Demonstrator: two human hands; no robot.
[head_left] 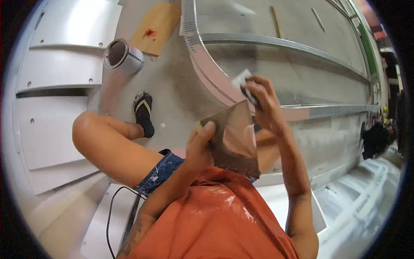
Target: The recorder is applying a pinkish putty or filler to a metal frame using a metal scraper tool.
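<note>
The left hand [199, 144] holds a brown sheet [233, 138] of sandpaper by its left edge, thumb on the face turned toward the camera and the other fingers closed behind it, so the fingers are clamped on the sheet. The sheet hangs in front of the person's chest, above the orange shirt [220, 216], its upper right corner meeting the right hand [264, 105]. The right hand grips that corner from above with the fingers curled together on it, and a small white scrap [240, 79] sticks out just above the knuckles; whether it is paper or cloth I cannot tell.

Behind both hands lies a large curved metal hull [293, 52], grey and dull, with raised ribs running across it and a paler strip along its bent edge. The person sits on the concrete floor [172, 86] with the left knee [86, 129] raised and a foot in a black sandal [143, 113] set down near the hull's edge. A roll [123, 56] of grey tape or sheet lies on its side further off, beside a brown board [156, 26] with a red stain. White panels [56, 99] with small holes lie to the left. A black cable [111, 216] loops over a panel by the hip.
</note>
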